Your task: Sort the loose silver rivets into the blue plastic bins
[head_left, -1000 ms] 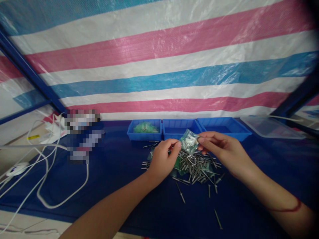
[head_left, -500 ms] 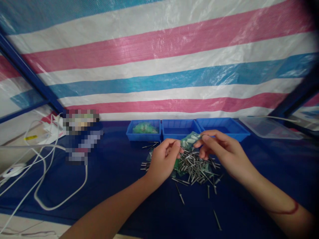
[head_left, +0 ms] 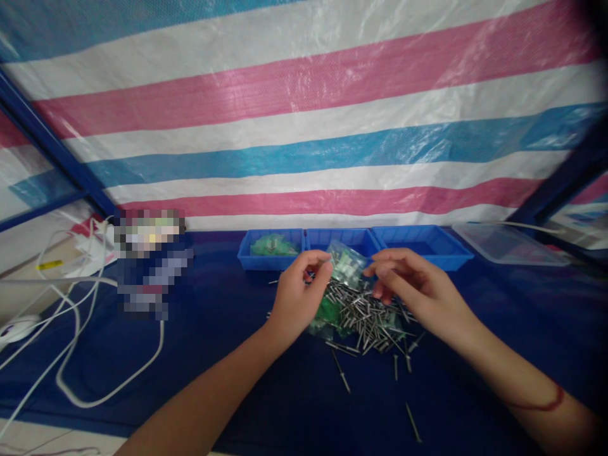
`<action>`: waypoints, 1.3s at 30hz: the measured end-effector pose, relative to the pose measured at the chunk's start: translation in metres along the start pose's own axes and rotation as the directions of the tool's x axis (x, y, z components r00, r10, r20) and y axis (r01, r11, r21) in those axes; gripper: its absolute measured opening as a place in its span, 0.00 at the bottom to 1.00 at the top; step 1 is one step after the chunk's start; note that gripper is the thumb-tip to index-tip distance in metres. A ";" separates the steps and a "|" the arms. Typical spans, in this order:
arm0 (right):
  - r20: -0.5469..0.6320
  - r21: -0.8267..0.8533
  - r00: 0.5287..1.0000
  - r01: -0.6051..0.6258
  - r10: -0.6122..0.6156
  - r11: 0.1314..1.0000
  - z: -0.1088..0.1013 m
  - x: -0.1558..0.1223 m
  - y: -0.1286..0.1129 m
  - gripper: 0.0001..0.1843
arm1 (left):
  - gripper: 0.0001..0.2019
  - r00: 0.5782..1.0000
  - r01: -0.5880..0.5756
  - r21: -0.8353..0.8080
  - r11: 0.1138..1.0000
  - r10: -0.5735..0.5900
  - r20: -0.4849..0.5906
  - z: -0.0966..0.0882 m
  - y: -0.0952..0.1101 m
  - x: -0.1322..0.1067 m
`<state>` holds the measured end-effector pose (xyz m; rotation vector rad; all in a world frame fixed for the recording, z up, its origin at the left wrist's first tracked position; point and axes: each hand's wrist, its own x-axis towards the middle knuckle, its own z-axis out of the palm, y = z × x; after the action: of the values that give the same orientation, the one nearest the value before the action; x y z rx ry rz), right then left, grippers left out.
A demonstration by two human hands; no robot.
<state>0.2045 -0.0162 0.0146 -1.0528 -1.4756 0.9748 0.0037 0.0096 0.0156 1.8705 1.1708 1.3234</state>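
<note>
A small clear plastic bag [head_left: 348, 265] with pale pieces inside is held up between my hands, above a heap of metal rivets [head_left: 370, 316]. My left hand [head_left: 304, 288] pinches the bag's left edge between thumb and forefinger. At the bag's right edge is my right hand [head_left: 413, 282], its fingers loosely curled and somewhat apart; whether a fingertip touches the bag is unclear. Green-tinted bags [head_left: 327, 313] lie among the rivets, partly covered. Loose rivets [head_left: 341, 372] are scattered in front of the heap.
Behind the heap stand a left blue bin [head_left: 244, 261] containing green bags, a middle bin [head_left: 316, 235] and a right bin [head_left: 446, 259]. A clear plastic lid [head_left: 508, 244] lies at right. White cables [head_left: 78, 342] and blurred items occupy the left side. A striped sheet [head_left: 304, 114] hangs behind.
The bag has shifted left and now hangs more upright, its flat side showing. My left hand moved slightly left with it. My right fingers have loosened from the bag's right end.
</note>
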 end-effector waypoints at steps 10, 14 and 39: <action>-0.063 -0.228 0.998 0.006 -0.021 0.974 -0.014 0.005 0.002 0.13 | 0.12 0.988 0.019 0.374 0.927 0.039 -0.146 -0.058 -0.047 0.048; 0.005 -0.382 0.999 0.046 -0.047 0.923 -0.018 0.005 0.001 0.13 | 0.12 0.992 -0.121 0.616 0.778 0.119 0.046 -0.052 -0.043 0.041; 0.569 -0.642 0.769 0.636 -0.291 0.428 0.035 -0.009 0.003 0.24 | 0.23 0.959 -0.273 0.832 0.483 0.200 0.199 -0.035 -0.039 0.029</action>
<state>0.1711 -0.0253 0.0044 -0.9536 -2.5177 -0.0196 -0.0380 0.0514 0.0090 2.8456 1.7821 0.7778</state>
